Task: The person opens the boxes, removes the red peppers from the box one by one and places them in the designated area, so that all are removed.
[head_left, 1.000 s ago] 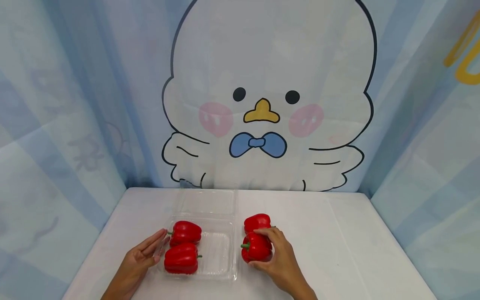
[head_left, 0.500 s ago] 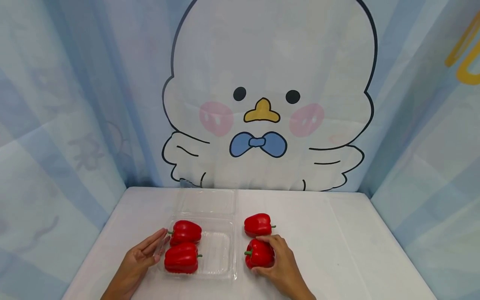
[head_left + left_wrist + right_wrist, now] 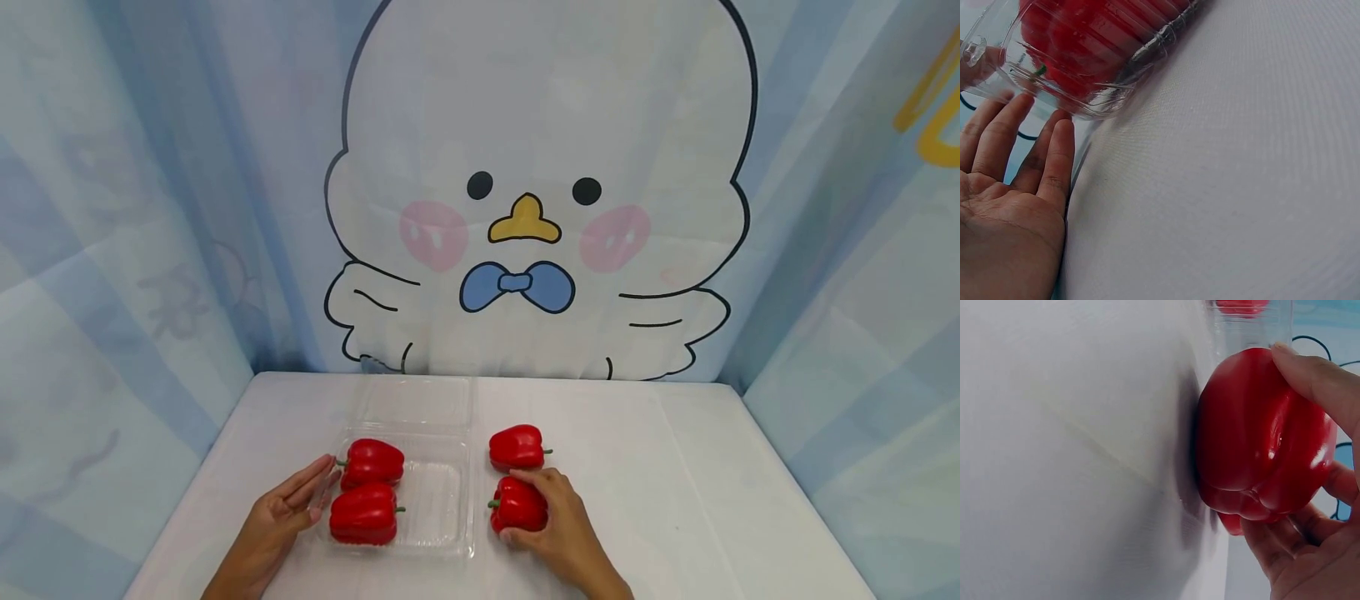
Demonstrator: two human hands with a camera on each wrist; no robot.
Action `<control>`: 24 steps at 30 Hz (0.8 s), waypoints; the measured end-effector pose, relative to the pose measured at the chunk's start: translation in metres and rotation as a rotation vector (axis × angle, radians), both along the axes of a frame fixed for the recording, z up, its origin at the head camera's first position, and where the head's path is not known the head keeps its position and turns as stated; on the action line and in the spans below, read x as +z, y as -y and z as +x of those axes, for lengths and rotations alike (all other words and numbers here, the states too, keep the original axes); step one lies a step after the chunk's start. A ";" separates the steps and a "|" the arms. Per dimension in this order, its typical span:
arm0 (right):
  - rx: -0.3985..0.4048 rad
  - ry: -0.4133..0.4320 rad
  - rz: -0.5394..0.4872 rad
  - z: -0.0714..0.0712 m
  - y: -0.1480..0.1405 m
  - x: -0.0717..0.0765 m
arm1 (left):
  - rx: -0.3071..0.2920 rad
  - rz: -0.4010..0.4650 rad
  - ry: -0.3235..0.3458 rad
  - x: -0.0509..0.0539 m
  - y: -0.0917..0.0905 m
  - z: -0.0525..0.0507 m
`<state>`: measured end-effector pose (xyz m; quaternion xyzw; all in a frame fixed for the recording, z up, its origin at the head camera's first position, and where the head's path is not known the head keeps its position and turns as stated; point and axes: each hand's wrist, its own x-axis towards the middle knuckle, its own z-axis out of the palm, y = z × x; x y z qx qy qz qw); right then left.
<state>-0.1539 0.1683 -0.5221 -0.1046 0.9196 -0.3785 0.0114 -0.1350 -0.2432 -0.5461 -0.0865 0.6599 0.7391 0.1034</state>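
My right hand (image 3: 558, 529) has its thumb and fingers around a red bell pepper (image 3: 519, 505), whose green stem points left; in the right wrist view the pepper (image 3: 1260, 434) is at or just above the white surface. Behind it lies another red pepper (image 3: 517, 447). Two more red peppers (image 3: 373, 463) (image 3: 363, 513) sit in the left part of a clear plastic container (image 3: 438, 546). At the container's left wall, my left hand (image 3: 273, 521) touches the plastic with nearly straight fingers, also visible in the left wrist view (image 3: 1013, 219).
The container's clear lid (image 3: 416, 402) lies folded back toward the far edge of the white table (image 3: 675, 500). Behind the table hangs a pale blue curtain (image 3: 540, 108) with a cartoon bird, and similar curtains stand at both sides.
The pepper in my right hand has moved slightly right and toward me, away from the one behind it. My left hand and the container have stayed in place.
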 end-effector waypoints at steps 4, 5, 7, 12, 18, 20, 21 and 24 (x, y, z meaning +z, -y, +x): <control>0.002 0.025 0.000 -0.001 -0.001 0.001 | 0.005 -0.008 0.014 0.000 0.000 -0.001; 0.001 0.030 0.000 -0.001 -0.001 0.001 | 0.007 -0.009 0.017 0.000 0.000 -0.001; 0.001 0.035 -0.005 -0.001 -0.001 0.002 | 0.009 -0.011 0.020 0.000 -0.001 -0.001; -0.016 0.027 -0.037 0.000 0.001 0.006 | 0.010 -0.012 0.022 0.000 -0.001 -0.002; -0.049 -0.018 -0.085 0.001 0.008 0.018 | 0.010 -0.011 0.020 0.001 0.000 -0.001; -0.045 -0.058 -0.111 0.002 0.011 0.022 | 0.008 -0.009 0.016 0.001 -0.001 -0.001; -0.040 -0.080 -0.126 0.002 0.012 0.025 | 0.008 -0.008 0.013 0.001 -0.001 -0.001; -0.026 -0.125 -0.166 0.002 0.016 0.031 | 0.001 -0.006 0.004 0.000 0.000 0.000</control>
